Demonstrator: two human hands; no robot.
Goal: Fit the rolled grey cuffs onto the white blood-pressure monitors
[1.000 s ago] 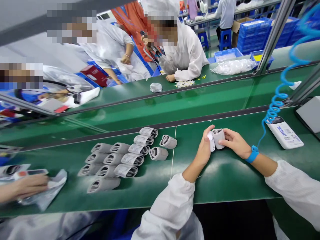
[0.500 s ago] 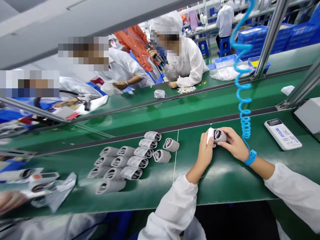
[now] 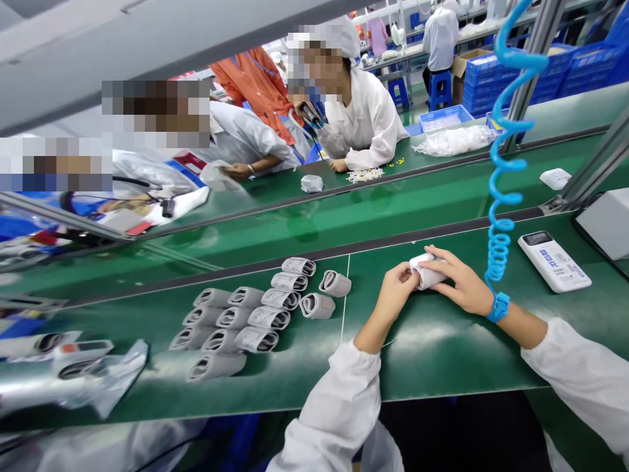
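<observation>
Both my hands hold one rolled grey cuff (image 3: 425, 274) with a white part, low over the green table (image 3: 442, 354). My left hand (image 3: 394, 293) pinches its left end. My right hand (image 3: 459, 282) wraps over its top and right side, fingers curled. A blue strap (image 3: 498, 306) sits on my right wrist, and a blue coiled cord (image 3: 501, 190) rises from it. Several more rolled grey cuffs (image 3: 255, 318) lie in rows to the left of my hands.
A white handheld device (image 3: 553, 260) lies right of my hands, beside a grey box (image 3: 607, 223). Plastic bags and devices (image 3: 73, 367) lie at the left edge. Across the belt (image 3: 344, 210) sit people in white coats, with a cuff (image 3: 311, 183), small parts (image 3: 364, 175) and blue crates (image 3: 491, 78).
My hands turned the cuff over and closed tighter round it; its open end no longer shows. The coiled cord swung right. A neighbour's hand at the far left has gone from view.
</observation>
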